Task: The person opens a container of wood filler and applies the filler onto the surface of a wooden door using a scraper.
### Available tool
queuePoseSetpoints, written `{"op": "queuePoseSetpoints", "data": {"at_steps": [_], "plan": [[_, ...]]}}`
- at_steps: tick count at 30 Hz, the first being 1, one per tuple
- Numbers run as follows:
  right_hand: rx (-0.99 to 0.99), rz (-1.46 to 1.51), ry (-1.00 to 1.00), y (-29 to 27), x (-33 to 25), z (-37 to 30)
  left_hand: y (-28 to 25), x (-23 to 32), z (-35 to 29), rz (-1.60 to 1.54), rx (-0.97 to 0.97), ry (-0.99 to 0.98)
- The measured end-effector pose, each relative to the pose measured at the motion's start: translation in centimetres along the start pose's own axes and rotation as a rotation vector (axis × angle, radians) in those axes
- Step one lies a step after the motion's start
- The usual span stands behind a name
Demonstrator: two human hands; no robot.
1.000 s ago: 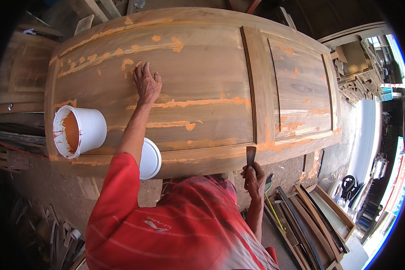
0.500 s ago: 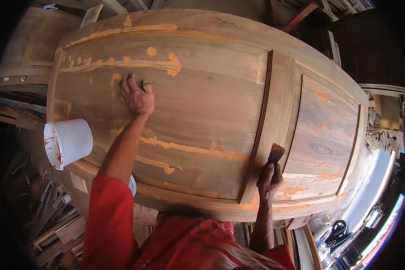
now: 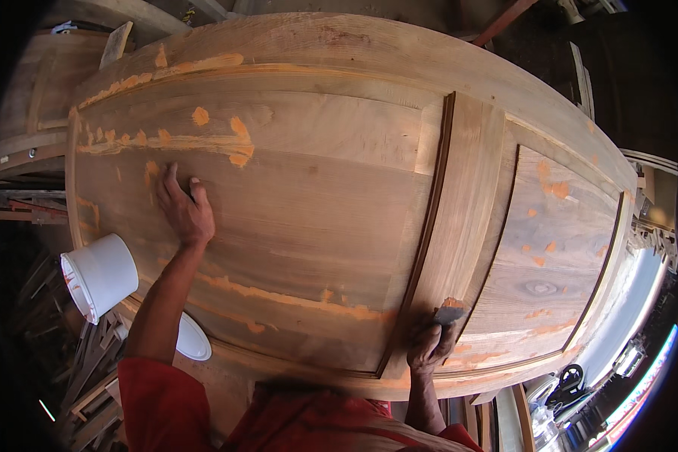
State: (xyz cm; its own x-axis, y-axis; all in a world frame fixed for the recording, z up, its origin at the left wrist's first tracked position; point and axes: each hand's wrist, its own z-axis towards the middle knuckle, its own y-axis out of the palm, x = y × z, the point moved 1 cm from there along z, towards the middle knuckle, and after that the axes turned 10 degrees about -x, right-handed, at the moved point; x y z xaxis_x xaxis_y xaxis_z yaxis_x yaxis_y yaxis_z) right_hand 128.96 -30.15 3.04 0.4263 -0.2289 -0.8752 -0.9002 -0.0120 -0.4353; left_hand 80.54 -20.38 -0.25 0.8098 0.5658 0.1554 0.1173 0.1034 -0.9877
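Observation:
A broad wooden panelled door (image 3: 316, 218) lies flat in front of me, streaked and spotted with orange filler. My left hand (image 3: 184, 211) rests on its large left panel with the fingers apart, just by an orange smear; nothing is in it. Closed round a putty knife (image 3: 450, 310), my right hand (image 3: 429, 348) is over the near end of the door's cross rail. Orange filler shows on the knife's dark blade; the handle is mostly hidden in my fingers. A long orange filler line (image 3: 294, 295) runs along the near part of the left panel.
A white bucket (image 3: 105, 273), stained orange inside, lies tipped at the door's near left corner. Beside my left forearm is a round white lid (image 3: 194, 337). Wood offcuts (image 3: 98, 407) are piled at lower left; a dark wheel-like part (image 3: 569, 383) stands at lower right.
The view has shifted, so the door's near part sits lower and more of the lid shows. My right hand has turned the putty knife, its blade now tilted rightward. My left hand stays by the same smear.

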Motion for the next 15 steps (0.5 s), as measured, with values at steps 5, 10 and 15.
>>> {"op": "queuePoseSetpoints", "data": {"at_steps": [5,10,15], "plan": [[-0.056,0.27,0.124,0.4,-1.0,1.9,0.4,-0.4,0.6,-0.036,-0.064,0.007],[-0.192,0.269,0.263,1.3,-4.7,6.0,0.8,-2.0,0.7,0.041,0.028,0.01],[-0.164,0.315,0.219,0.0,-3.3,3.1,-0.1,-0.1,0.2,0.056,-0.021,-0.067]]}}
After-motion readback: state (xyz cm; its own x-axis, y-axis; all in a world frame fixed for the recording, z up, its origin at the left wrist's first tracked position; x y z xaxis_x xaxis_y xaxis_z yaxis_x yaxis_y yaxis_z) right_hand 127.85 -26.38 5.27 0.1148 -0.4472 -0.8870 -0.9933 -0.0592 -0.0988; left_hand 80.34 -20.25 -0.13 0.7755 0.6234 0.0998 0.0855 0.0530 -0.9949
